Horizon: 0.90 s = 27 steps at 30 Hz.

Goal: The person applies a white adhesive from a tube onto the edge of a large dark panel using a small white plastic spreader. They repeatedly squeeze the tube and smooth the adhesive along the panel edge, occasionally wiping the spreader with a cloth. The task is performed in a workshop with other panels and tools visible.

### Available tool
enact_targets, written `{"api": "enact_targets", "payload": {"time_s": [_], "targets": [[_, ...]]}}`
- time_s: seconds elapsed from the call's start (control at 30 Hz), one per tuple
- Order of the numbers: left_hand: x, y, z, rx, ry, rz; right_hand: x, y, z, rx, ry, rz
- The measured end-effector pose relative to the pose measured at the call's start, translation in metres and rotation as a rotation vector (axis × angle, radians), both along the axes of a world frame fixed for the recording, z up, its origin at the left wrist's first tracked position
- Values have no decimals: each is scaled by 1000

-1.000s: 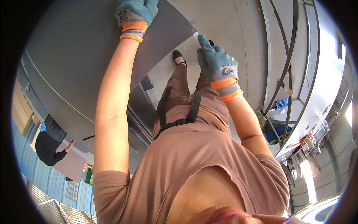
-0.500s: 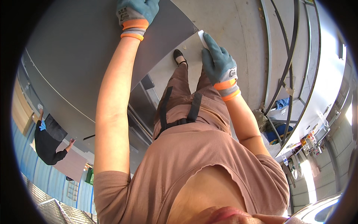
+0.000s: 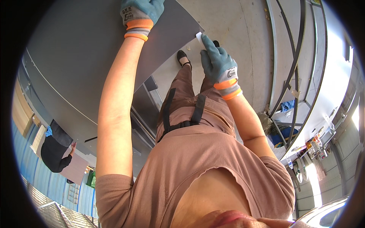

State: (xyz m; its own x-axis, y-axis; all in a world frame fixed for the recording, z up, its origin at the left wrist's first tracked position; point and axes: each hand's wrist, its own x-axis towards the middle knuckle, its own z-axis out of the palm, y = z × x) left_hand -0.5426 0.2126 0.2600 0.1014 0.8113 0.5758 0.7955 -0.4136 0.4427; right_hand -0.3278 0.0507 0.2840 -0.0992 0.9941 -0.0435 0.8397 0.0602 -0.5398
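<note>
A large flat dark grey panel (image 3: 169,45) spans the upper left, its corner pointing right. My left hand (image 3: 142,13), in a blue-grey coated glove with an orange cuff, lies over the panel at the top edge of the picture. Its fingertips run out of view, so their position is hidden. Gloved the same way, my right hand (image 3: 221,64) is closed on a small flat white strip (image 3: 199,37), index finger stretched along it. The strip's tip is close beside the panel's corner; whether they touch I cannot tell.
Below lies a concrete floor (image 3: 235,22). To the right stands a metal-framed rack (image 3: 273,57) with curved-looking bars, holding cloths and a blue item (image 3: 288,105). At far left a co-worker in black (image 3: 55,152) bends by another surface.
My right hand has moved slightly left with the white strip, closer to the panel's corner. My left hand has barely shifted. The co-worker has changed posture.
</note>
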Motion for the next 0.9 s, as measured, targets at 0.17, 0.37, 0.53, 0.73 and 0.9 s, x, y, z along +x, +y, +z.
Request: {"api": "enact_targets", "payload": {"time_s": [0.17,0.37,0.53,0.73,0.9], "targets": [[-16,17,-2,32,-3,-4,-14,16,5,35,14,5],[-4,14,-3,56,0,-7,5,23,0,78,-24,15],[-2,13,0,-16,10,-4,8,29,0,94,-14,37],[-4,5,-3,30,1,-18,7,20,-17,69,-46,52],[-6,6,-4,34,-5,-16,6,20,-24,70,-110,70]]}}
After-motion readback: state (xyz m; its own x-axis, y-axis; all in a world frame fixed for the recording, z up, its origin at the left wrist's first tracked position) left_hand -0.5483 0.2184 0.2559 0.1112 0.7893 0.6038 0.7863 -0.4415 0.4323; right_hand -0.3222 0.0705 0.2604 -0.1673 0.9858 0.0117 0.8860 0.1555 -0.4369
